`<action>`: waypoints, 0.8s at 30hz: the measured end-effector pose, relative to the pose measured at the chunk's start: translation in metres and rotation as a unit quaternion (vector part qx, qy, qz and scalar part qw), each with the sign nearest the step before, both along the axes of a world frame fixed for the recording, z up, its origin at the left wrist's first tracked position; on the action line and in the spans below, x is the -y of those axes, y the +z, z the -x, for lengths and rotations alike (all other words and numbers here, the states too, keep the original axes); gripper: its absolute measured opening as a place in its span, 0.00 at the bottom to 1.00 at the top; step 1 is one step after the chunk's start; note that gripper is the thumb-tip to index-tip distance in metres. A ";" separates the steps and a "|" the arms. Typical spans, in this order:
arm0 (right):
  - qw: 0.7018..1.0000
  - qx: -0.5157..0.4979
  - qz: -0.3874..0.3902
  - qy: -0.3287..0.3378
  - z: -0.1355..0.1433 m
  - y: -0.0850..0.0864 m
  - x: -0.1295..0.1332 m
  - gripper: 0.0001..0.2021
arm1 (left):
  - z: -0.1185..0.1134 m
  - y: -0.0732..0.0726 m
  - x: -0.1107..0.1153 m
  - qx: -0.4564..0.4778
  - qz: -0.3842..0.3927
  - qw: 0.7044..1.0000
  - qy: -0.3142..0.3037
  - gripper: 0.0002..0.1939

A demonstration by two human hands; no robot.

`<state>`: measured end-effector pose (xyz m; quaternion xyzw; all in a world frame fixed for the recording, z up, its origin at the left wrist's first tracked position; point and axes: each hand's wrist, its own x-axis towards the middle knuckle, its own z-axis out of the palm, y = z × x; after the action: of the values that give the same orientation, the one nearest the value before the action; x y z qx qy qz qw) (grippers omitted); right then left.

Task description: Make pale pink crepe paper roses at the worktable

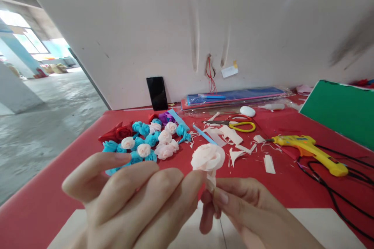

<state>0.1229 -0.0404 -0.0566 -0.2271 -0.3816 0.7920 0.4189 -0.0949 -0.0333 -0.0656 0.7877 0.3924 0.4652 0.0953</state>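
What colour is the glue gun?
The glue gun is yellow; the head view shows it best.

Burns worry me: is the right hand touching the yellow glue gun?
Apart. The head view shows red tabletop between right hand and glue gun.

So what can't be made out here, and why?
In the head view:
Pale flower, lower end: partly hidden by the right hand.
Some blue flowers: partly covered by the left hand.
Green board: cut off by the right edge.
White note, any writing: too small.
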 end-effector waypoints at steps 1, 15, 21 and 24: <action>1.000 0.000 -0.008 0.001 0.000 0.000 0.000 0.09 | -0.001 0.006 -0.001 -0.066 -0.104 0.992 0.040 0.27; 1.000 0.017 0.003 -0.014 0.001 0.000 -0.001 0.08 | -0.020 0.031 0.004 -0.203 -0.252 0.933 0.157 0.10; 0.998 0.042 0.029 -0.027 -0.001 0.003 0.002 0.08 | 0.007 0.026 -0.002 -0.288 -0.341 0.889 0.105 0.24; 0.999 0.043 0.012 -0.023 -0.001 0.000 0.002 0.09 | 0.008 0.027 -0.002 -0.257 -0.314 0.911 0.075 0.26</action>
<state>0.1236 -0.0426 -0.0562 -0.2751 -0.3842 0.7763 0.4171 -0.1026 -0.0312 -0.0386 0.8376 0.2946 0.3517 -0.2964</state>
